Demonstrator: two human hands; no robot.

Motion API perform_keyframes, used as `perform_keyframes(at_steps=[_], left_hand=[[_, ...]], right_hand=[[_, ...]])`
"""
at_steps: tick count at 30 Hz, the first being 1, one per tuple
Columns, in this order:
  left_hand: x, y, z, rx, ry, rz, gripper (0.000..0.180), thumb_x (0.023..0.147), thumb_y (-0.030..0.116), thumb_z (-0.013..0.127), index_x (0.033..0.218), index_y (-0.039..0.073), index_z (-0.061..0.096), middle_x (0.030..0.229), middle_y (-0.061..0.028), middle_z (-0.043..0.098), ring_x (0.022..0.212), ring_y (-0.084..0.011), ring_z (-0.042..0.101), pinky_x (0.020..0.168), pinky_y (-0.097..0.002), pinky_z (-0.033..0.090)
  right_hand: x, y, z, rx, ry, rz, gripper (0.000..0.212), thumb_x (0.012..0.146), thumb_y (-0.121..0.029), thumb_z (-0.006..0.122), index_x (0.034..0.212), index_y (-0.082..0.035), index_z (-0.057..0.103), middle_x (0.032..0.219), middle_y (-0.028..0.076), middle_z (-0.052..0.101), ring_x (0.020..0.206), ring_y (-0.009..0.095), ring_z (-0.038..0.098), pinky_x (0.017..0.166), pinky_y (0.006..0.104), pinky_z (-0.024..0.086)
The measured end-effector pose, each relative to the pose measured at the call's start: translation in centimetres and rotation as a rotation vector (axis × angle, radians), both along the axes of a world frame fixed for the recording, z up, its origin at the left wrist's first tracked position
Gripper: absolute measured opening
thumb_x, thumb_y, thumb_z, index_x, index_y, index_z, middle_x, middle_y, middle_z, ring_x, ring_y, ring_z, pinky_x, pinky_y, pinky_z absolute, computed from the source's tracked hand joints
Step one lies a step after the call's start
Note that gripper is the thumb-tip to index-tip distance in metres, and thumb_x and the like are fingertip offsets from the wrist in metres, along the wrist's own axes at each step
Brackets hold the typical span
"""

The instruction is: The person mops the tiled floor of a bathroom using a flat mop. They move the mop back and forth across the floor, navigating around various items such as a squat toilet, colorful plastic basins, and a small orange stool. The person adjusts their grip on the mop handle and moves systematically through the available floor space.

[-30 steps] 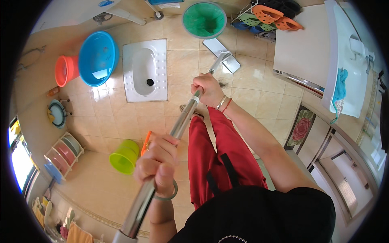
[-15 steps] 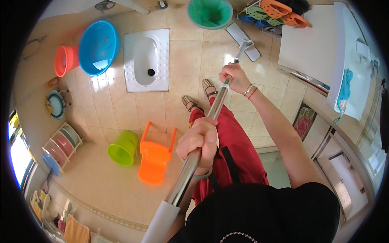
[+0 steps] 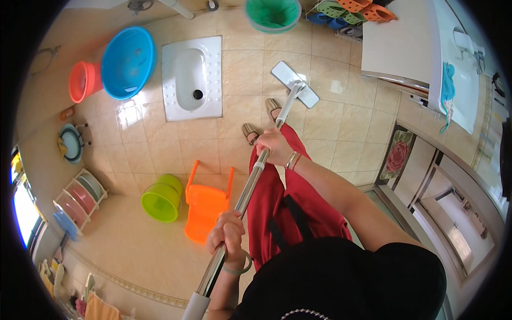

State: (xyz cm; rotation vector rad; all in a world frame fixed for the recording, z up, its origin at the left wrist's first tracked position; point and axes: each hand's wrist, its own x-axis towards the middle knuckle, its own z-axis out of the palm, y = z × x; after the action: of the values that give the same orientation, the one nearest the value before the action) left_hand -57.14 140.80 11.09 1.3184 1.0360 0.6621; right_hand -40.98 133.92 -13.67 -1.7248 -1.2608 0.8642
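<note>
A flat mop [image 3: 282, 74] with a white rectangular head and a long metal pole lies across my view, its head flat on the tiled floor just beyond my feet. My left hand [image 3: 227, 234] is wrapped round the pole near the white grip at the lower end. Farther up, my right hand [image 3: 273, 146] is closed round the pole next to its white joint. My shoes [image 3: 249, 133] stand on the tiles close to the mop head.
A squat toilet [image 3: 184, 101] is set in the floor ahead. Left of it are a blue basin [image 3: 128, 63] and a red bucket [image 3: 80, 81]. A green bucket [image 3: 160, 202] and orange chair [image 3: 205, 205] stand nearer. A green-lined bin [image 3: 273, 26] and shoe rack are at the back; a sink cabinet [image 3: 397, 50] stands right.
Both hands have drawn the mop back toward me and leftward. Its head has slid from beside the bin to nearer my feet.
</note>
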Motion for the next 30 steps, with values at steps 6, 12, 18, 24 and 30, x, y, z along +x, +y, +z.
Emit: perform_keyframes(at_steps=[6,12,18,24,30], left_hand=[[-4.0,-0.5,0.3,-0.019,-0.113,0.104,0.025,0.094,0.006,0.046,0.072,0.009,0.035,0.057,-0.0041,0.045,0.055,-0.0156,0.046,0.078,-0.0457,0.047],[-3.3,1.2,1.5,0.128,-0.247,0.202,0.024,0.091,0.005,0.039,0.070,0.012,0.029,0.056,-0.0003,0.031,0.057,-0.0141,0.037,0.076,-0.0430,0.043],[-1.1,1.6,-1.6,0.271,-0.025,0.353,0.026,0.091,0.002,0.039,0.067,0.009,0.031,0.055,-0.0014,0.037,0.054,-0.0138,0.042,0.077,-0.0426,0.046],[-0.7,1.0,-3.3,0.168,0.021,0.598,0.030,0.094,0.003,0.040,0.066,0.010,0.033,0.061,0.0004,0.023,0.056,-0.0111,0.032,0.091,-0.0388,0.043],[-0.9,-5.7,-0.1,0.096,0.092,0.584,0.031,0.096,0.005,0.041,0.067,0.010,0.033,0.061,0.0008,0.024,0.057,-0.0102,0.031,0.096,-0.0397,0.042]], right_hand=[[-2.9,0.4,0.8,-0.132,0.032,0.181,0.012,0.067,-0.012,0.064,0.064,-0.015,0.053,0.068,0.002,0.056,0.076,0.023,0.054,0.078,0.0348,0.038],[-2.5,5.5,2.1,-0.006,-0.059,0.260,0.008,0.071,-0.012,0.060,0.068,-0.014,0.054,0.070,0.005,0.055,0.078,0.025,0.055,0.077,0.0348,0.038],[-1.0,13.2,-0.5,0.196,-0.075,0.219,0.016,0.073,-0.008,0.065,0.069,-0.011,0.050,0.070,0.006,0.053,0.077,0.027,0.054,0.076,0.0386,0.042],[-3.1,13.7,-2.6,0.292,-0.036,0.093,0.021,0.074,-0.013,0.067,0.064,-0.010,0.049,0.065,0.007,0.054,0.069,0.029,0.054,0.073,0.0390,0.044],[-3.3,6.8,-1.3,0.216,-0.019,0.303,0.016,0.067,-0.015,0.064,0.059,-0.016,0.050,0.061,0.002,0.054,0.068,0.026,0.054,0.069,0.0387,0.041]])
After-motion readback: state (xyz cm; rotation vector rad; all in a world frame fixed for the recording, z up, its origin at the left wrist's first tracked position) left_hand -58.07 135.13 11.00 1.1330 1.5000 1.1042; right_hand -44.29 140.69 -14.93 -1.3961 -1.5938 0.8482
